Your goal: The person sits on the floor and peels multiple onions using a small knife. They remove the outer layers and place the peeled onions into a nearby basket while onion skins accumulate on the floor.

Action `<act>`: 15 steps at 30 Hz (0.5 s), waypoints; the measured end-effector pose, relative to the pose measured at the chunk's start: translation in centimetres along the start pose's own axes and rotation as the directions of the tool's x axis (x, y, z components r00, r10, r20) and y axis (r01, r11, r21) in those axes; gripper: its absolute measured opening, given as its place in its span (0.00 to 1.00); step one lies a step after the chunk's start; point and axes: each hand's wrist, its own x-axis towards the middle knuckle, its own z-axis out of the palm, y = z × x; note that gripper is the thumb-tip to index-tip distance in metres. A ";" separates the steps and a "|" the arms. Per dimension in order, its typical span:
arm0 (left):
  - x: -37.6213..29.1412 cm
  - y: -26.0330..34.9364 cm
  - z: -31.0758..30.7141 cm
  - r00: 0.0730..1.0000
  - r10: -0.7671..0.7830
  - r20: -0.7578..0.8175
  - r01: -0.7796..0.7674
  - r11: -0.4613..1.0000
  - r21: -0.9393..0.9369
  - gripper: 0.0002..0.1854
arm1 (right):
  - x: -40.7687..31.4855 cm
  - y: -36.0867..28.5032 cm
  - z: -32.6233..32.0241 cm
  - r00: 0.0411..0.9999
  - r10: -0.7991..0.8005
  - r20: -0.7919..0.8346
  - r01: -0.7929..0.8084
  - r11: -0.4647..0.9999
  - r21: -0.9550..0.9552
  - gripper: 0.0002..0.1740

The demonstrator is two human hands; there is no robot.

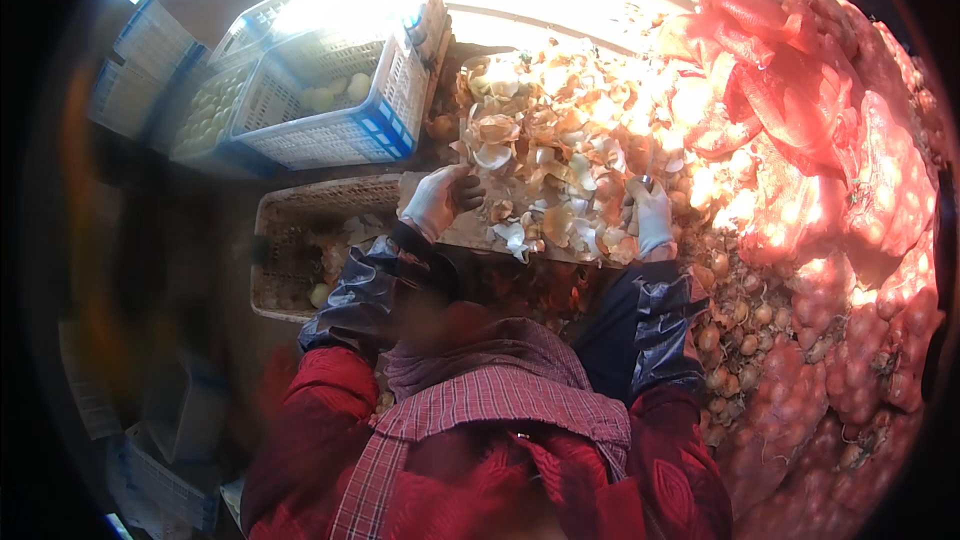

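My left hand point(442, 199), in a white glove with grey fingers, is over the near left part of a board point(469, 229). Its fingers are loosely bent, thumb apart, and nothing shows in them. At the right side of the board my gloved right hand point(651, 214) is closed around a small knife point(646, 180); only a bit of metal and a thin blade pointing away from me show. Between and beyond my hands lies a heap of dry onion skins point(559, 157), with white peeled layers point(514, 238) near the front edge.
A white-and-blue plastic crate point(322, 136) holds several peeled onions point(358, 87); another crate of peeled onions point(214, 116) stands left of it. A brown crate point(271, 240) with an onion point(320, 294) sits by my left arm. Loose onions point(724, 360) and red mesh sacks point(795, 82) crowd the right.
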 end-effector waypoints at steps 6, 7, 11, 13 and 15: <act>-4.4 -7.2 6.3 0.930 0.323 0.179 -0.296 0.365 0.883 0.24 | -0.4 0.2 -2.7 0.993 -0.079 -0.083 0.098 0.960 0.262 0.11; -4.6 -9.3 7.4 0.867 0.338 0.365 -0.379 -0.027 0.925 0.26 | -0.9 -0.1 -3.7 0.989 -0.080 -0.128 0.113 0.953 0.282 0.10; -3.0 -16.9 11.8 0.684 0.116 0.720 -0.682 -0.250 0.687 0.28 | -2.2 -2.0 -4.3 0.981 -0.028 -0.193 0.086 0.951 0.298 0.09; 0.0 -20.3 14.1 0.545 0.067 0.836 -0.765 -0.370 0.528 0.30 | -2.2 -2.1 -4.9 0.980 -0.032 -0.198 0.098 0.937 0.336 0.09; 3.2 -22.6 15.2 0.506 0.060 0.860 -0.780 -0.393 0.487 0.27 | -2.6 -2.6 -4.8 0.982 -0.036 -0.185 0.092 0.949 0.302 0.09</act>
